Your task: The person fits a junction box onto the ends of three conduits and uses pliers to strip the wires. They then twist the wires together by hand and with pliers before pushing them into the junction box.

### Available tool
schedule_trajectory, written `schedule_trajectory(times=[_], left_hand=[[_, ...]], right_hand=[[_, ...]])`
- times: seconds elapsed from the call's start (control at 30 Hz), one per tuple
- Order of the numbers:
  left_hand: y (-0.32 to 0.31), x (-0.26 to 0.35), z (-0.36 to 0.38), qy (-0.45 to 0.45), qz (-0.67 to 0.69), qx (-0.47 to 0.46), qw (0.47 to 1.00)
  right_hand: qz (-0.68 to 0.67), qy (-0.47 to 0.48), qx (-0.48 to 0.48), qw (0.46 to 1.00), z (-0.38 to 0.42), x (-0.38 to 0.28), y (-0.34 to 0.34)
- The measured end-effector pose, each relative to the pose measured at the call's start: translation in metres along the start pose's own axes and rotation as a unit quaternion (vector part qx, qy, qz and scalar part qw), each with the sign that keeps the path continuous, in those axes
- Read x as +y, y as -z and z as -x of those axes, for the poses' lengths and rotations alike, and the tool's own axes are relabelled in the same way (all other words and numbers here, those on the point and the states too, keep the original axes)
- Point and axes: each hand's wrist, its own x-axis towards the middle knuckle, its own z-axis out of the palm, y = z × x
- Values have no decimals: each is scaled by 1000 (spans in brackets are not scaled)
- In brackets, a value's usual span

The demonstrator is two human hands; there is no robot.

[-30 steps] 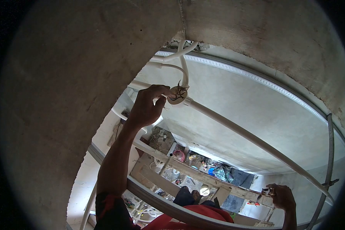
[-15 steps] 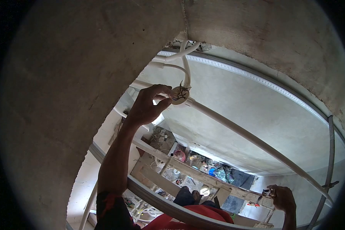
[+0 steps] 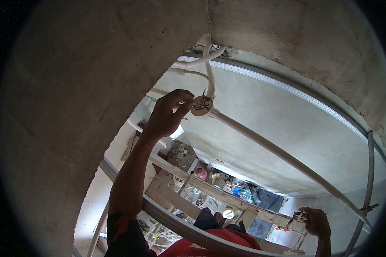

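Observation:
Up at the centre, a round junction box (image 3: 201,109) joins white conduits, with dark wires (image 3: 204,103) bunched in its opening. My left hand (image 3: 169,112) is raised at the left rim of the box, thumb and fingers pinched near the wires. What lies between those fingertips is too small to make out. Lower right, my right hand (image 3: 316,222) is closed around a small metallic tool (image 3: 299,215), whose type is unclear. A long white conduit (image 3: 283,156) runs from the box down to the right.
Rough concrete (image 3: 73,85) fills the upper left. A metal ceiling channel (image 3: 287,85) curves across the top right. Below are a metal rail (image 3: 176,223), a wooden plank frame (image 3: 227,196), and floor clutter with a pink basin (image 3: 200,173). A grey rod (image 3: 369,171) hangs at right.
My left hand's fingers have shifted slightly up and away from the wires at the box's left edge. My right hand has barely moved.

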Motion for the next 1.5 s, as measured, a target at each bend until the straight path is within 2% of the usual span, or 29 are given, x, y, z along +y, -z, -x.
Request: schedule_trajectory(times=[0.2,0.3,0.53,0.7,1.03,1.1,1.23,1.3,1.43,1.5], left_hand=[[4,-6,-1,62,-34,13,997],[-3,-13,-1,66,-32,44,996],[-11,-12,-8,78,-33,44,995],[-21,-25,-16,102,25,59,993],[-29,-24,-18,93,-15,97,991],[-29,-15,-19,143,-33,87,985],[-25,-25,-20,86,-101,78,988],[-23,-24,-20,63,12,100,993],[-18,-18,-14,81,33,103,991],[-14,-16,-12,45,-16,155,987]], right_hand=[[-2,-3,5,1000,1,-2,3],[1,2,12,1000,1,-4,4],[17,-13,-13,1000,-1,-8,7],[12,-10,-20,1000,-1,0,3],[14,4,-2,1000,1,-9,9],[11,-1,-2,1000,2,-7,8],[-15,-18,-21,1000,3,-10,14],[-8,-20,-24,999,2,-9,11],[14,-26,-38,999,0,-12,9],[12,-27,-39,999,-1,-10,8]])
